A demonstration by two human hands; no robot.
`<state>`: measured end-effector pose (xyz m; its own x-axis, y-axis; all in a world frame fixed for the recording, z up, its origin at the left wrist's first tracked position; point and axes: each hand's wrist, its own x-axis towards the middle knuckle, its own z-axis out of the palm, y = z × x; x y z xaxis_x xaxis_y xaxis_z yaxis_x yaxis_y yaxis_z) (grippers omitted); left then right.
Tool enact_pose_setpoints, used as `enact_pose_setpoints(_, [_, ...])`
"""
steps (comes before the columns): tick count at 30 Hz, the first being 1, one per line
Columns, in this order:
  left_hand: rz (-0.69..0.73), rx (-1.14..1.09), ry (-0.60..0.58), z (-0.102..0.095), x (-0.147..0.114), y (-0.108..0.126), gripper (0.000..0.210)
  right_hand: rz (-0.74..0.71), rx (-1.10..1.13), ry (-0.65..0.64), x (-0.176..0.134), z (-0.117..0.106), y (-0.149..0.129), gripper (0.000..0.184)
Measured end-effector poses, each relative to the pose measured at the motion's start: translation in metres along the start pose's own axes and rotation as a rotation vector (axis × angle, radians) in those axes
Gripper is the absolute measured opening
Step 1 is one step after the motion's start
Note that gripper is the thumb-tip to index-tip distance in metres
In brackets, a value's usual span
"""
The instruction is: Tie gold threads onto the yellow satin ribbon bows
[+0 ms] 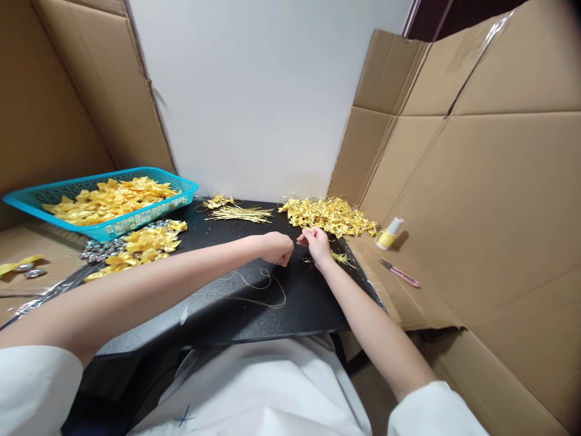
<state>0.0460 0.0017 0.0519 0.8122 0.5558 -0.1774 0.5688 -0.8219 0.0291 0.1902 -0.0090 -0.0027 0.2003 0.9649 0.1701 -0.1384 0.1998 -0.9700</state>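
Note:
My left hand (pixel 276 247) is a closed fist over the black table (pixel 227 242), knuckles toward the camera. Whatever it may hold is hidden. Close by on its right, my right hand (pixel 318 243) has thumb and fingers pinched together, and anything between them is too small to make out. A thin pale thread (pixel 278 303) lies in loose loops on the table below my left hand. Just beyond my right hand is a heap of small yellow ribbon bows (pixel 327 213) with thin strands.
A blue basket (pixel 97 232) of yellow ribbon pieces stands at left, with silver beads (pixel 102 249) and more yellow pieces (pixel 145 242) in front. Gold strands (pixel 240 214) lie at the back. A yellow-white bottle (pixel 389 234) and pink thread snips (pixel 400 274) are at right. Cardboard walls (pixel 499 181) flank the table.

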Motion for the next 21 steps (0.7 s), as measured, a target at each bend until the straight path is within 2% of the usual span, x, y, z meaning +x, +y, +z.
enact_pose_setpoints(10, [0.08, 0.028, 0.042, 0.017, -0.008, -0.008, 0.012, -0.025, -0.015, -0.001, 0.001, -0.001, 0.003, 0.04])
enact_pose_setpoints(13, [0.056, -0.129, 0.082, 0.015, -0.013, -0.018, 0.015, -0.078, -0.041, -0.075, 0.0, -0.001, 0.004, 0.047])
enact_pose_setpoints(18, [-0.044, -0.461, 0.152, 0.011, -0.023, -0.034, 0.028, -0.119, -0.008, -0.322, -0.01, 0.001, 0.0, 0.055])
enact_pose_setpoints(21, [-0.039, -0.65, 0.152, 0.012, -0.029, -0.039, 0.037, -0.112, 0.008, -0.375, -0.015, 0.003, -0.005, 0.054])
